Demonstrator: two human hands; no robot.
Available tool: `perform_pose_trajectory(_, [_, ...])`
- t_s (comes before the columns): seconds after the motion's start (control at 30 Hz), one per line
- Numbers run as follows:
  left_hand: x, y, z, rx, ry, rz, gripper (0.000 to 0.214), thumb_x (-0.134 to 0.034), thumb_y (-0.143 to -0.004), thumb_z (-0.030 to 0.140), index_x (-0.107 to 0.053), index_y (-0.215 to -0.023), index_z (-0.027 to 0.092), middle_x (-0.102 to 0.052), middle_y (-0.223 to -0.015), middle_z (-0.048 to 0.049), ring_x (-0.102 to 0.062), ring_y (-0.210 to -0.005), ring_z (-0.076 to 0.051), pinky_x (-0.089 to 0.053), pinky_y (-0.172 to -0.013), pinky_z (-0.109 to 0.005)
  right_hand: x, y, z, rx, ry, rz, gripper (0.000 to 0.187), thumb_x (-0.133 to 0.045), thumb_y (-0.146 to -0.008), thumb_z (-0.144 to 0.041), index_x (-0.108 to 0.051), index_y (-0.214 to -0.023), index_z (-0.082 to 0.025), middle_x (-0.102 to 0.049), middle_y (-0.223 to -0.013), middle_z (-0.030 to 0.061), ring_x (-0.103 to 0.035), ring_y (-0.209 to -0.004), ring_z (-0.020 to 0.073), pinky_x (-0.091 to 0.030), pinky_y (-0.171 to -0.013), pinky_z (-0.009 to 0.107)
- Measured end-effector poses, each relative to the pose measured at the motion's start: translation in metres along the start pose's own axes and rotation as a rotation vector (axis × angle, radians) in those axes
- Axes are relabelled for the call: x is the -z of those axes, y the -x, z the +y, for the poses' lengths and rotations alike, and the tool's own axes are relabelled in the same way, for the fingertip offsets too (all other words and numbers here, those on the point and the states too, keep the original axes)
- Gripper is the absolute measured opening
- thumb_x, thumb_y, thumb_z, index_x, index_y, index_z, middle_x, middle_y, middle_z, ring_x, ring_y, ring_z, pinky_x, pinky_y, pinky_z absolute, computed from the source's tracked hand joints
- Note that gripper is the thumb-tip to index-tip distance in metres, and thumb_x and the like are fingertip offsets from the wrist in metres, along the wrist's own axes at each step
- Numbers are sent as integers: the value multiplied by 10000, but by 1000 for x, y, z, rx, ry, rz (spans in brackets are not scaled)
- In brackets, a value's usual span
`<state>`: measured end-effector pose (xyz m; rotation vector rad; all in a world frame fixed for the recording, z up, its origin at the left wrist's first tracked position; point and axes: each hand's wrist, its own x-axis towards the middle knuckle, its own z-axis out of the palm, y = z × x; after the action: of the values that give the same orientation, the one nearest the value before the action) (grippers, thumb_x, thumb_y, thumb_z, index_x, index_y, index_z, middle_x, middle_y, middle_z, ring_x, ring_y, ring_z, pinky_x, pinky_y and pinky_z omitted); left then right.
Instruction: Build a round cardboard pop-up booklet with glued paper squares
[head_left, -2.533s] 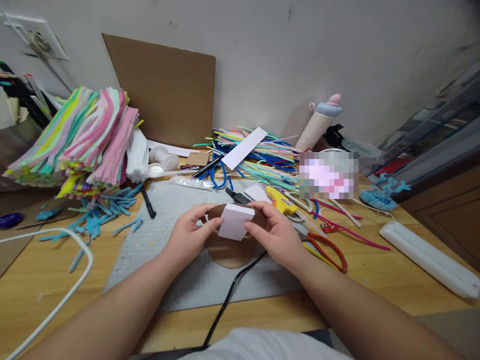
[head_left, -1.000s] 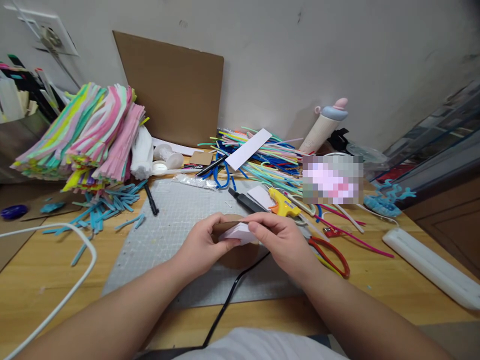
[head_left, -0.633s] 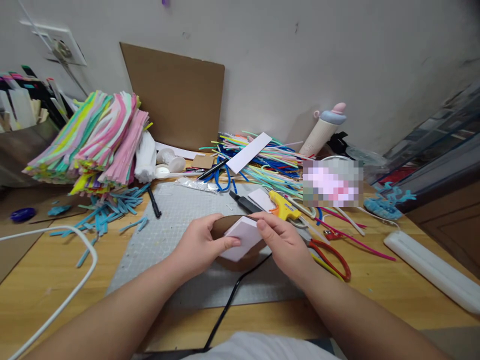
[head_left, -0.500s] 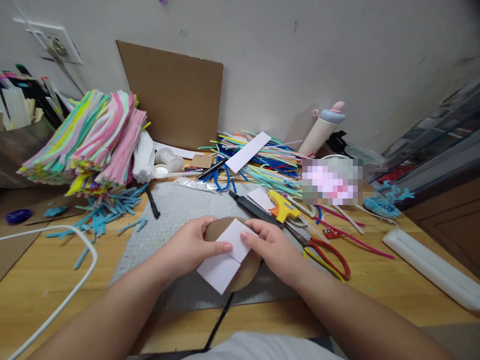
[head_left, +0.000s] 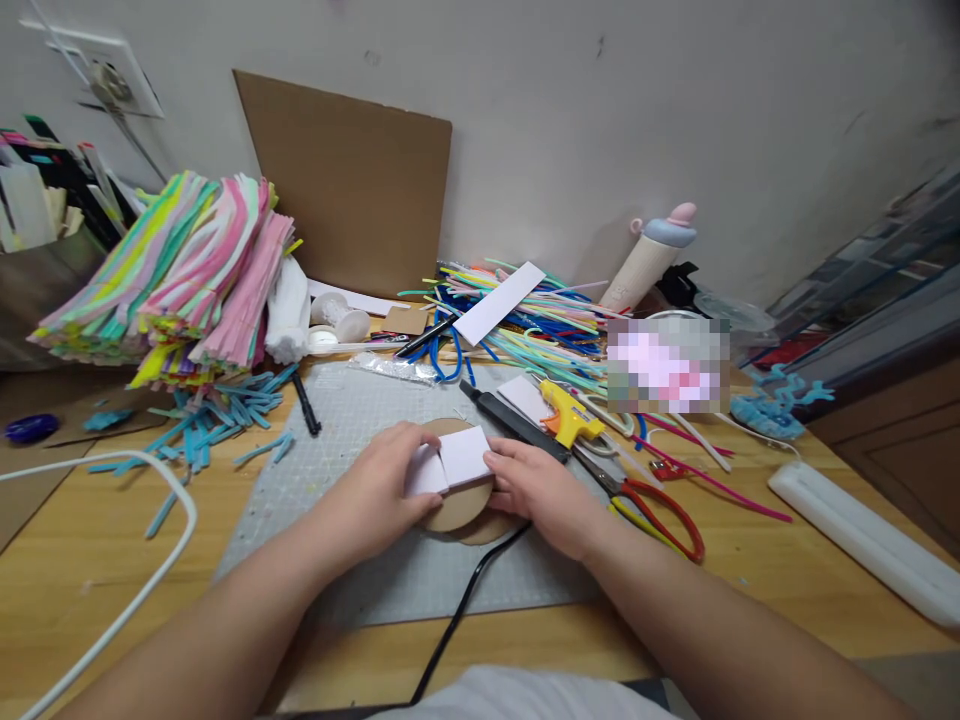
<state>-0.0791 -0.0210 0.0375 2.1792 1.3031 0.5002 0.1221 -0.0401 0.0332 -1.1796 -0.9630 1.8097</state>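
A folded white paper strip (head_left: 456,460) lies across a round brown cardboard disc (head_left: 459,505) on the grey cutting mat (head_left: 352,420). My left hand (head_left: 382,490) covers the strip's left part and presses it against the disc. My right hand (head_left: 538,492) holds the strip's right edge and the disc from the right. A second cardboard edge shows under the disc at its lower right.
A yellow glue gun (head_left: 566,417), a black cutter (head_left: 510,423) and red scissors (head_left: 652,500) lie right of my hands. A black cable (head_left: 457,610) runs toward me. Piles of pipe cleaners (head_left: 180,270) sit at the left and back. A white cable (head_left: 127,560) loops at the left.
The white strip was unfolded long across the disc half a second ago; now it is folded shorter on top of it. Both hands stay on it.
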Motion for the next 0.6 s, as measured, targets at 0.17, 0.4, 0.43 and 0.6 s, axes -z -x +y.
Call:
perform_pose_trajectory(0.17, [12,2,-7,21,-111,-59,485,-706,-711,238,-554,-1172,233,-596,-1220,-78,-507,-1142,-315,-345,-977,-482,49,16,-39,296,661,371,355,-567,-830,-502,-675,-771,-168,-686,-681,42,-636,-573,164,-446,-517,262])
perform_pose_trajectory(0.4, [-8,-5,2,-89,-146,65,459,-664,-799,383,-541,-1226,268,-570,-1292,-70,-472,-1222,-294,-282,-1009,-479,107,2,-54,124,1187,521,238,-483,-876,-363,-670,-905,-219,-649,-586,0,-587,-517,159,-367,-486,245])
perform_pose_trajectory(0.43, [-11,-7,3,-109,-149,57,396,-657,-809,361,-562,-1183,273,-588,-1268,-59,-489,-1203,-282,-283,-1000,-473,109,-1,-52,96,1185,476,241,-480,-879,-359,-676,-924,-226,-652,-592,-3,-594,-509,155,-366,-478,240])
perform_pose_trajectory(0.6, [-20,-7,3,-180,-178,54,165,-618,-847,272,-605,-1012,267,-601,-1249,-33,-508,-1173,-238,-281,-964,-440,101,-5,-44,-28,1189,313,309,-444,-910,-416,-681,-1037,-263,-647,-554,-16,-600,-424,145,-351,-419,224])
